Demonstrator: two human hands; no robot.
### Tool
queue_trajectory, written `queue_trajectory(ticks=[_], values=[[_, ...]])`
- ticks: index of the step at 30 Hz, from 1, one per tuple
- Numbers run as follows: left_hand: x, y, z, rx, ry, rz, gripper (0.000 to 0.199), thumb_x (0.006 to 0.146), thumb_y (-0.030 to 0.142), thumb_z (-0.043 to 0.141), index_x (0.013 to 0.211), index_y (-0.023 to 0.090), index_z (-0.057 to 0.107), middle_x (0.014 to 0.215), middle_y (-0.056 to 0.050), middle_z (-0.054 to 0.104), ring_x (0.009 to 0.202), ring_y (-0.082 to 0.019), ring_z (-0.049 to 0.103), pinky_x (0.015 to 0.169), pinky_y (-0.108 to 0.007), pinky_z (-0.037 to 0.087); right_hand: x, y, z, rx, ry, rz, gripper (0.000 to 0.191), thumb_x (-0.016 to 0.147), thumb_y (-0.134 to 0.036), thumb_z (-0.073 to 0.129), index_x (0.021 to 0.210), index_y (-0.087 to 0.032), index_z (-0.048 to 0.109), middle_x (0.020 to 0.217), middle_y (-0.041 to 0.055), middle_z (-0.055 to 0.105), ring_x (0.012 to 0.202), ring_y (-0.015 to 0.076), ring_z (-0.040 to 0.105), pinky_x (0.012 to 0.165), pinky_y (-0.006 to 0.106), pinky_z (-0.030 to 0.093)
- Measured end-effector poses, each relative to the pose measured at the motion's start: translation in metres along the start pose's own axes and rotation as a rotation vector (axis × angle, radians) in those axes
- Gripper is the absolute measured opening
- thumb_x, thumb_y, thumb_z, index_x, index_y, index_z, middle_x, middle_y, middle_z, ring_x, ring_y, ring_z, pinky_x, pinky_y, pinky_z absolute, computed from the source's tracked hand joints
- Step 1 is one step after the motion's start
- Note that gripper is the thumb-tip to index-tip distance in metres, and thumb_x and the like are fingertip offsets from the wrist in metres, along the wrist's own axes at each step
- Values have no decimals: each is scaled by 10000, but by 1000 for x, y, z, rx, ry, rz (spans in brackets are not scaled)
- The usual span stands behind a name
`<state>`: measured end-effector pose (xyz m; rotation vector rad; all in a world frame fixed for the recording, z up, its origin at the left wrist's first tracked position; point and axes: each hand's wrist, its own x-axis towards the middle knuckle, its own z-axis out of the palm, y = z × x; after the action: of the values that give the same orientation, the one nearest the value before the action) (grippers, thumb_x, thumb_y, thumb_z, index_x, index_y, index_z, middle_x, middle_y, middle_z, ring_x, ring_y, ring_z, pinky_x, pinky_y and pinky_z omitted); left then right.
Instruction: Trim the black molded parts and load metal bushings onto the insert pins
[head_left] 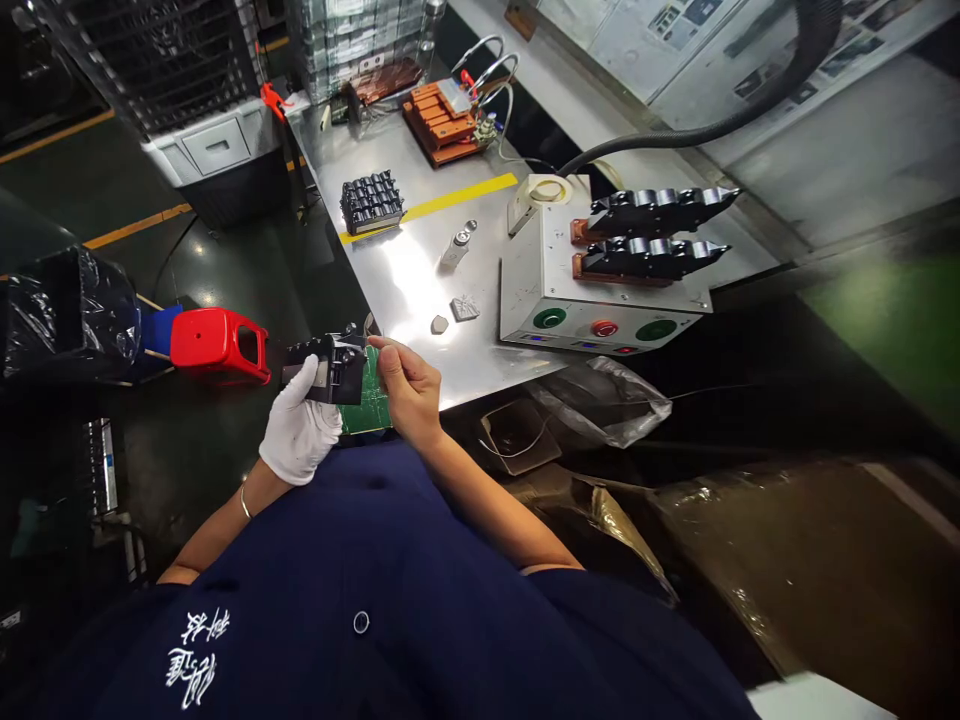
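My left hand (300,425), in a white glove, is closed around a black molded plastic part (345,380) at the table's near left corner. The thumb lies across a flat face of it. My right hand (412,390) is bare, with thumb and forefinger pinched at the part's upper right edge. A thin greyish sliver (354,341) runs from those fingertips over the part; its kind is too small to make out. Just behind the part, a green mat (373,400) lies partly hidden by both hands.
On the metal table (480,375) are a small bottle (456,245), a grey block (464,308), a stack of black parts (373,203) and an orange fixture (442,125). A white control box (577,290) carries two black parts (656,258). A red stool (219,345) stands left.
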<state>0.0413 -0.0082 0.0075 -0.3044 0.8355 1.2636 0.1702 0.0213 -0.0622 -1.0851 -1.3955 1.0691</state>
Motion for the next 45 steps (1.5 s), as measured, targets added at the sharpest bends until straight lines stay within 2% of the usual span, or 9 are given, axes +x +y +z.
queue_trajectory(ticks=[4, 8, 15, 24, 29, 35, 40, 42, 45], values=[[-1, 4, 0, 20, -20, -39, 415, 1023, 229, 318, 1374, 176, 533, 810, -18, 771, 718, -93, 726, 662, -136, 565, 6, -11, -30, -121, -121, -208, 427, 970, -492, 410, 955, -200, 721, 725, 41, 635, 657, 141, 569, 635, 298, 485], [-3, 5, 2, 27, 12, -50, 412, 1022, 198, 308, 1353, 161, 549, 775, -14, 761, 681, -91, 721, 693, -152, 574, 8, -17, -42, -208, -219, -366, 352, 977, -391, 444, 897, -185, 718, 633, 22, 581, 564, 116, 504, 551, 264, 432], [-6, 1, 5, 51, -6, -25, 424, 1014, 169, 311, 1386, 159, 514, 972, -50, 767, 822, -111, 733, 767, -160, 572, 6, -18, -44, -264, -209, -406, 327, 976, -360, 456, 898, -183, 720, 601, 5, 526, 522, 102, 449, 503, 252, 388], [-9, -1, 5, 17, -27, -9, 401, 1003, 113, 308, 1310, 131, 565, 779, -19, 754, 732, -101, 732, 694, -145, 580, 4, -18, -44, -226, -172, -452, 282, 970, -296, 485, 883, -155, 713, 577, -8, 505, 512, 89, 431, 485, 232, 375], [-6, -2, 1, 48, -30, 4, 379, 988, 91, 334, 1249, 134, 606, 834, -37, 760, 778, -116, 739, 725, -170, 594, 5, -15, -44, -233, -162, -479, 250, 959, -270, 508, 882, -152, 714, 581, -7, 523, 517, 88, 447, 494, 226, 387], [-6, -6, 0, 90, 34, 9, 365, 975, 74, 356, 1223, 136, 616, 791, -25, 754, 724, -102, 734, 664, -141, 584, 6, 7, -37, -220, -81, -400, 307, 955, -346, 504, 896, -150, 733, 647, 30, 621, 576, 111, 528, 569, 247, 447], [-11, -9, -5, 208, 26, 18, 347, 906, 26, 449, 1149, 152, 662, 783, -3, 754, 745, -112, 733, 811, -196, 583, 13, 40, -37, -156, 124, -27, 533, 892, -603, 486, 701, -164, 720, 600, 30, 618, 595, 147, 573, 586, 283, 468], [-7, -7, -8, 241, 20, 75, 337, 882, 14, 470, 1098, 161, 683, 801, 0, 758, 768, -105, 731, 834, -190, 573, 11, 38, -39, -103, 114, 26, 537, 869, -634, 495, 718, -173, 725, 634, 30, 637, 636, 156, 594, 601, 285, 477], [3, 0, -13, 297, -45, 213, 309, 826, 20, 559, 1052, 178, 698, 886, -4, 765, 866, -112, 726, 842, -182, 562, 1, 12, -42, -57, -24, -50, 451, 904, -550, 507, 786, -179, 735, 683, 26, 648, 657, 139, 592, 617, 270, 468]])
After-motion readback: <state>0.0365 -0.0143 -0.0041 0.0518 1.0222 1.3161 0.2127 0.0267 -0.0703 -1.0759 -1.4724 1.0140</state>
